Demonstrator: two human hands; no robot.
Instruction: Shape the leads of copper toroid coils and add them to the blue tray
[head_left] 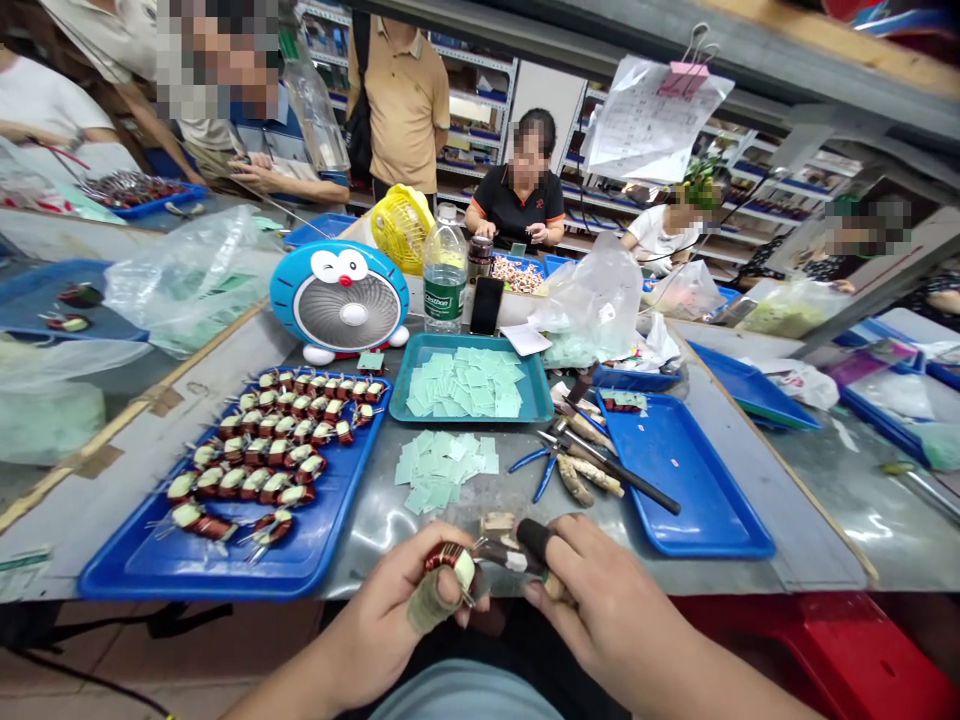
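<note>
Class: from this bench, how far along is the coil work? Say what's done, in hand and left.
Rows of copper-wound coils on the blue tray look done. The left hand holds another coil, the right hand a black-handled tool at it. Green paper squares on the teal tray look unused.

A crowded electronics assembly workshop: a long grey metal-topped counter (367,535) runs between seated workers, one in a black polo shirt (517,195), and carries shallow blue plastic trays (127,572) of copper-wound ring coils (232,483) beside loose pale green paper squares (465,385). White metal shelving racks (480,110) holding boxed stock line the wall behind.
</note>
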